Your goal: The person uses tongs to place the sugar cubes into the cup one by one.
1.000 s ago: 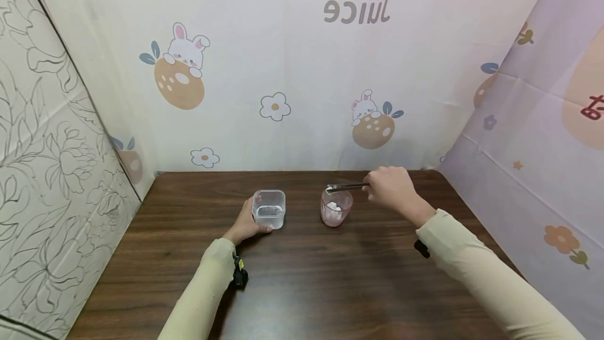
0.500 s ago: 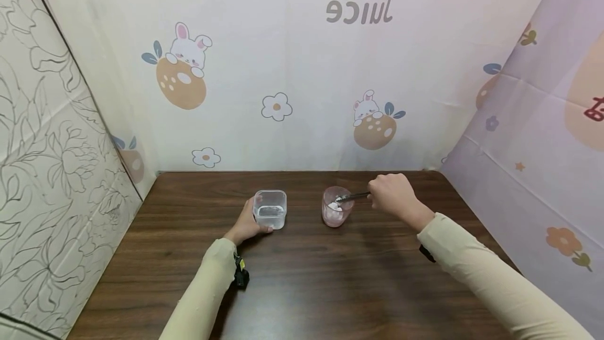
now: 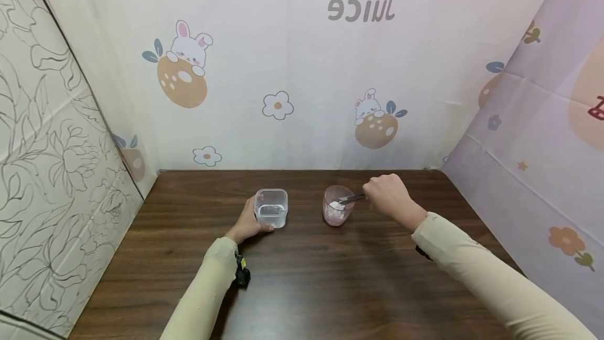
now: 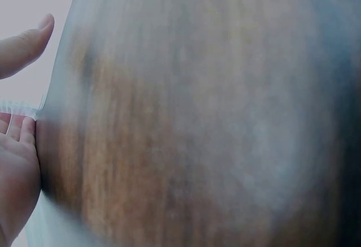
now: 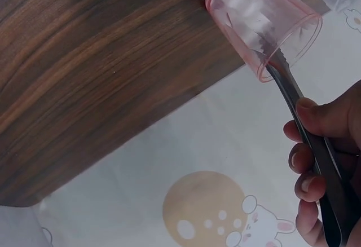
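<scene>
In the head view my left hand (image 3: 247,223) holds a clear square plastic container (image 3: 272,222) on the table, thumb along its front. The left wrist view catches the thumb and part of the palm beside the container's pale wall. My right hand (image 3: 389,197) grips dark metal tongs (image 5: 318,157), thumb on one arm and fingers curled round the other. Their serrated tips reach through the mouth of a pink transparent cup (image 3: 334,221). Inside the cup lie white lumps (image 5: 248,11), with the tips right at them. The cup stands upright, to the right of the container.
A dark wood-grain table (image 3: 311,277) carries everything. Behind it hangs a pale wall cloth (image 3: 311,56) printed with rabbits and flowers, meeting the table's back edge. Patterned panels close off the left and right sides. A small black device (image 3: 243,273) sits at the left wrist.
The tongs, first held level above the cup's rim with white stuff at their tips, have gone down into the cup. My left hand and the container have stayed in place.
</scene>
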A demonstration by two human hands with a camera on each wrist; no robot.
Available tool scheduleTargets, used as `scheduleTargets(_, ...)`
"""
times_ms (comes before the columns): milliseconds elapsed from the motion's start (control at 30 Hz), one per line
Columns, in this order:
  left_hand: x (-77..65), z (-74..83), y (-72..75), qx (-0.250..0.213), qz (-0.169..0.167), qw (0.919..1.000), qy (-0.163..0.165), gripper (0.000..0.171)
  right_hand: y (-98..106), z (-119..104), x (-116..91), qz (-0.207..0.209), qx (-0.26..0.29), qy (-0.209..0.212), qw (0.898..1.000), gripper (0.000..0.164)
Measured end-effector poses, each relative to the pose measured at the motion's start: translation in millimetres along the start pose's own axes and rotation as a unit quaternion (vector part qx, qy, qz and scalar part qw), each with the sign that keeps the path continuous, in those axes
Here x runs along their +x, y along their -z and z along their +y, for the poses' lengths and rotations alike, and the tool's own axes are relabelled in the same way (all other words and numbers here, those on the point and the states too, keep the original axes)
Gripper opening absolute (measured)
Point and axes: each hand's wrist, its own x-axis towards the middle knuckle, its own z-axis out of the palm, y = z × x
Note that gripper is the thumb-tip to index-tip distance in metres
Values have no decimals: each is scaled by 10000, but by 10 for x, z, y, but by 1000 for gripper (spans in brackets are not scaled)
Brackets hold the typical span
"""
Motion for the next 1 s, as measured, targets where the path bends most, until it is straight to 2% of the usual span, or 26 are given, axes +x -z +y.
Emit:
scheduleTargets(167,7,-12,-2,39,4,10000,-14,106,13,-8,5,46,-69,52,10000,35)
scheduleTargets(400,12,8,-4,52,27,10000,48,105,53,14,-3,163,30,-98,9998,34)
scheduleTargets(733,2,2,-12,57,60,9999,96,105,91,80,-95,214,401,-521,9976,47)
scheduleTargets(833,-18,9,-14,90,34,9998,152,106,106,71,-172,319,652,-647,9953,40)
scheduleTargets(1000,-18,9,-14,123,-10,9999,114,105,98,21,-316,625,1086,-756,9892,6)
